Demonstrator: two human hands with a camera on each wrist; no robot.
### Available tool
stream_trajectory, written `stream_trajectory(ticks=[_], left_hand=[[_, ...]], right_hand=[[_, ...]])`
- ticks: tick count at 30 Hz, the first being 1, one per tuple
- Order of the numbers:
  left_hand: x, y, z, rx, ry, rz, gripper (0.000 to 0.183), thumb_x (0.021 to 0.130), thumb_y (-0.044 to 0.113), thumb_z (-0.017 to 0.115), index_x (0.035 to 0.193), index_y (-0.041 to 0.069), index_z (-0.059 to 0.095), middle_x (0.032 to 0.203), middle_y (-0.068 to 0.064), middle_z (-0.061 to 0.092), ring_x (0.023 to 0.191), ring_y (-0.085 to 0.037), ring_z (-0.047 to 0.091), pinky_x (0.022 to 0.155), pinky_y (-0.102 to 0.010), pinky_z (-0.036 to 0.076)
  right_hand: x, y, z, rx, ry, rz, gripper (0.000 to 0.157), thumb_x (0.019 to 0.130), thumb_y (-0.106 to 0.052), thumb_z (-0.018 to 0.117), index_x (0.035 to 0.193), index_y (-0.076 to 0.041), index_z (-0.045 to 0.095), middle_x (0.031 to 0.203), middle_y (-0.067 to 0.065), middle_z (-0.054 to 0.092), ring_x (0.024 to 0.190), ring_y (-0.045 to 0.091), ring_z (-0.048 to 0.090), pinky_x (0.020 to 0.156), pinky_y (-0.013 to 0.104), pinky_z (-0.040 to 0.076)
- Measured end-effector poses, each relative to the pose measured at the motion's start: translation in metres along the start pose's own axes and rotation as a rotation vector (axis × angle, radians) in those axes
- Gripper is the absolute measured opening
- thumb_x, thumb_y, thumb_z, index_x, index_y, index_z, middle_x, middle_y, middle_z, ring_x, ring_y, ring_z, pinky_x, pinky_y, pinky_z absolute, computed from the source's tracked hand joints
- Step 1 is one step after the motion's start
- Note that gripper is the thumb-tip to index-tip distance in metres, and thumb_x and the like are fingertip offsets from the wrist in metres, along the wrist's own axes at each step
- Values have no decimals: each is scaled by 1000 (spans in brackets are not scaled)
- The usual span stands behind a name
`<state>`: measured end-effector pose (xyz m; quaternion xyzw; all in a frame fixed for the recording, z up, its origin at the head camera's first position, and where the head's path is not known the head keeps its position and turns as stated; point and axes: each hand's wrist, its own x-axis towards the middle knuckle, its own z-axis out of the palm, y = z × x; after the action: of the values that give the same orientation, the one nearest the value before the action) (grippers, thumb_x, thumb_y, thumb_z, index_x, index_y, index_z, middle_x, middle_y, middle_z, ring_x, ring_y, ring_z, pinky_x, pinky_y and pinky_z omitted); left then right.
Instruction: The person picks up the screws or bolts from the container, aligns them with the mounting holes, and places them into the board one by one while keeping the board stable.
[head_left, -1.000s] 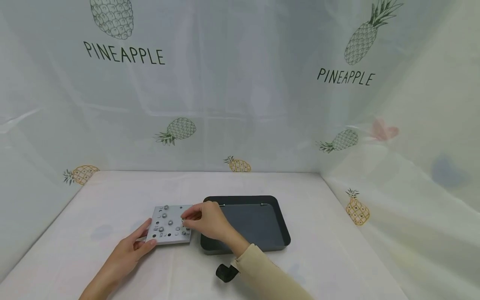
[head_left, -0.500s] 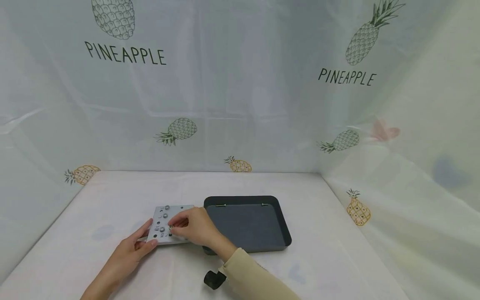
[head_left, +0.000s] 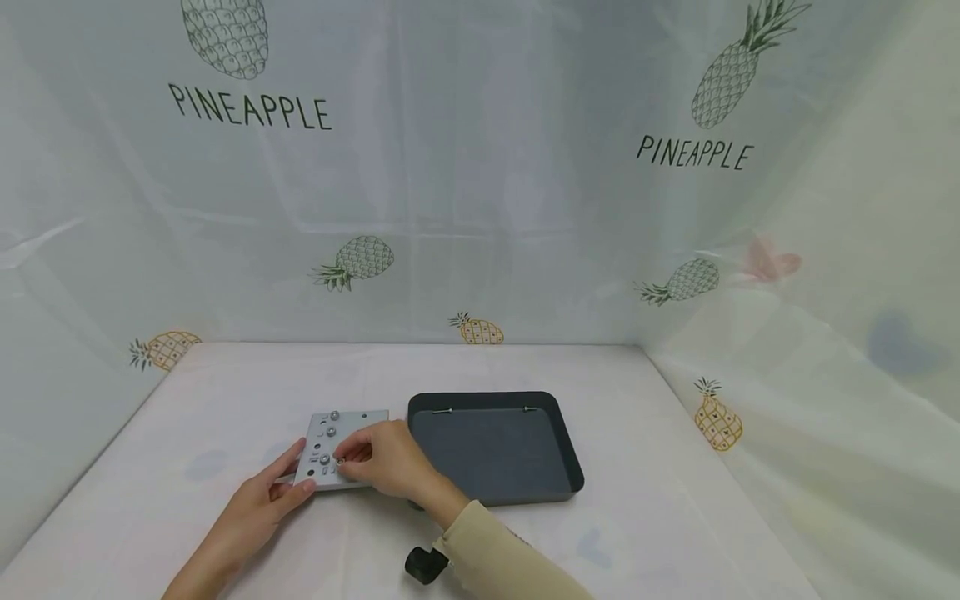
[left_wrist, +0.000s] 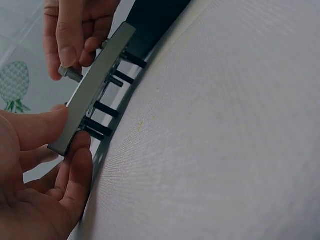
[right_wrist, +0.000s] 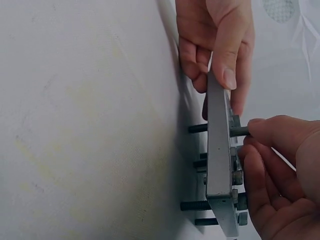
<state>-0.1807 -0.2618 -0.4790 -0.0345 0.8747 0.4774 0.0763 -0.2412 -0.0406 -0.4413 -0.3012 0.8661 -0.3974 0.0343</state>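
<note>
A flat silver metal plate [head_left: 352, 421] with printed marks and holes is held at its left edge by my left hand [head_left: 251, 508], thumb on top and fingers beneath. Several bolts stand in it, such as one socket-head bolt [head_left: 334, 415] at the back. Threaded shanks [right_wrist: 195, 205] stick out from the underside. Over the front middle of the plate, my right hand [head_left: 393, 457] pinches another bolt [left_wrist: 71, 74] between thumb and fingertips. Part of that bolt's shank [right_wrist: 239, 131] shows above the plate face. My right hand covers the plate's right part in the head view.
Right of the plate lies a dark grey tray [head_left: 573, 479] with a raised rim. Two screws, one long screw [head_left: 442, 411] and one shorter screw [head_left: 530, 408], lie along its back. A black piece [head_left: 425, 565] sits at my right cuff. White patterned cloth [head_left: 637, 533] covers the table.
My right hand has moved left and slightly toward me across the plate, carrying the bolt, and has shifted little over the last half second. My left hand and the plate have stayed put.
</note>
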Motion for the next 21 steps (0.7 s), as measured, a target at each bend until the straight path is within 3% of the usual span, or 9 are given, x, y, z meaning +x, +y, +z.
stream_trajectory(ticks=[21], left_hand=[[-1, 0, 1, -22, -2, -3, 87, 104, 42, 70, 171, 14, 22, 160, -26, 45, 98, -9, 62, 86, -20, 44]], right_hand=[[0, 0, 4, -12, -8, 2, 11, 91, -9, 85, 101, -13, 85, 78, -15, 72, 67, -9, 54, 63, 11, 47]])
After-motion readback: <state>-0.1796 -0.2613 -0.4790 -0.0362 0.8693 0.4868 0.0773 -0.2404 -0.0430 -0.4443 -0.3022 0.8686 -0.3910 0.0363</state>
